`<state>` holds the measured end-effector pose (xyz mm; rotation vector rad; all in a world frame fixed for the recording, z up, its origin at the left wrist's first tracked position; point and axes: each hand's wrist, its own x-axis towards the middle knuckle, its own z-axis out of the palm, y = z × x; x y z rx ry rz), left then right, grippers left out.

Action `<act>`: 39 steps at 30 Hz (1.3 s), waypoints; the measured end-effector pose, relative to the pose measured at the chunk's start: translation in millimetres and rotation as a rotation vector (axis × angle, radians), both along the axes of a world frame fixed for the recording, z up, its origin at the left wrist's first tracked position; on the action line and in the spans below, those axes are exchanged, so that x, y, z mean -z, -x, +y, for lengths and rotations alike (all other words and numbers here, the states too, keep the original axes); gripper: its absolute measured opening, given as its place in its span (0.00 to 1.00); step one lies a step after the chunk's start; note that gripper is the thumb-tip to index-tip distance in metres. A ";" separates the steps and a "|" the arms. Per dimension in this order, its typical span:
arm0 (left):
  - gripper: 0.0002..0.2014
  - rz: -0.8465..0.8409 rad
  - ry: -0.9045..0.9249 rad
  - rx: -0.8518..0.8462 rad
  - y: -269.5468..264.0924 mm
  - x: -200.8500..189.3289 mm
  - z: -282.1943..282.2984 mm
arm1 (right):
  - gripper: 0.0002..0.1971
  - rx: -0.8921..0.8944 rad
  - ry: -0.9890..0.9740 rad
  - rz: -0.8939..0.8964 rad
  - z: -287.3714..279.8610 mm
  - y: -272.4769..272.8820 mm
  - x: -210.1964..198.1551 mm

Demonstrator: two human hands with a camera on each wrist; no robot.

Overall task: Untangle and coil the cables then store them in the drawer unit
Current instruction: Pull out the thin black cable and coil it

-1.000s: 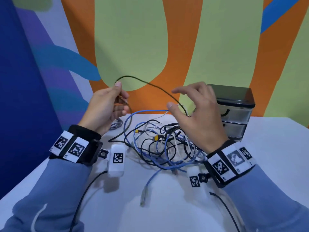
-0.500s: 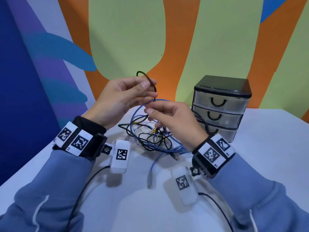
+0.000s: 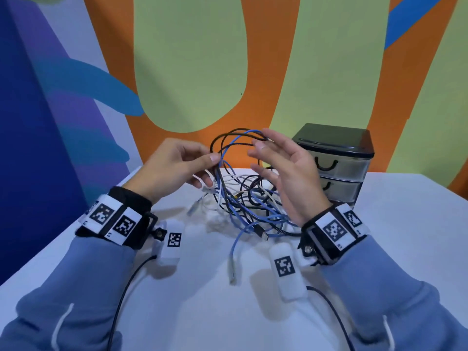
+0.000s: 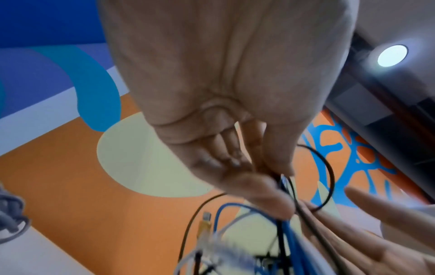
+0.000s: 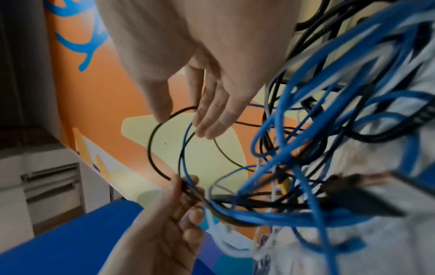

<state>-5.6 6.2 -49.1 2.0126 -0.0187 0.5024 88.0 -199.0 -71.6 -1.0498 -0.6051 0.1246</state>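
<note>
A: Head view. Both forearms raised over the white table (image 3: 405, 224). Left hand (image 3: 174, 165) palm inward, thumb and forefinger pinching a bunch of strands where black cable (image 3: 217, 140) and blue cable (image 3: 238, 138) loop up out of the cable tangle (image 3: 248, 201).

B: And the right?

A: Right hand (image 3: 286, 168) lifted, palm facing left, fingers spread and nearly straight. Fingertips at the top of the loops. It grips nothing. The tangle lies on the table between the wrists; one blue end trails toward the viewer. The drawer unit (image 3: 336, 163) stands just behind the right hand, drawers shut.

B: Left wrist view?

A: Left hand (image 4: 223, 93) seen from behind the palm. Thumb pressed against the forefinger, black cable (image 4: 329, 171) and blue cable (image 4: 289, 228) clamped between them. Remaining fingers loosely curled. Right hand (image 4: 367, 232) fingers lie flat and extended at lower right, behind the strands.

B: Right wrist view?

A: Right hand (image 5: 188, 55) fingers straight, pointing down; tips touch the black cable (image 5: 150, 145) loop, not curled round it. Blue cable (image 5: 186, 148) loops inside that. Left hand (image 5: 164, 214) below, pinching the loop's base. The cable tangle (image 5: 329, 130) fills the right side, blurred.
</note>
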 end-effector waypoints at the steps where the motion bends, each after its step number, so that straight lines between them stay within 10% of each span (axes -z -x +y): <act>1: 0.09 -0.023 0.053 0.009 -1.5 0.0 -1.8 | 0.26 0.003 0.072 -0.058 0.3 2.4 1.3; 8: 0.12 -0.172 0.106 -0.020 -7.9 2.0 -6.8 | 0.27 -0.107 0.614 -0.446 8.1 12.4 19.4; 16: 0.13 -0.532 0.266 -0.298 -16.7 1.3 3.4 | 0.45 -0.088 0.701 -0.526 -6.2 3.9 12.5; 24: 0.13 -0.742 0.488 -0.542 -13.4 -1.8 28.4 | 0.21 -0.111 0.901 -0.427 -8.8 -1.6 8.0; 34: 0.11 -0.797 0.257 -0.703 -4.2 -6.3 35.7 | 0.18 0.153 1.037 -0.445 -16.7 0.3 -3.2; 39: 0.14 -0.606 0.355 -0.488 -14.0 -2.5 18.9 | 0.24 0.262 1.133 -0.630 -17.1 5.7 0.0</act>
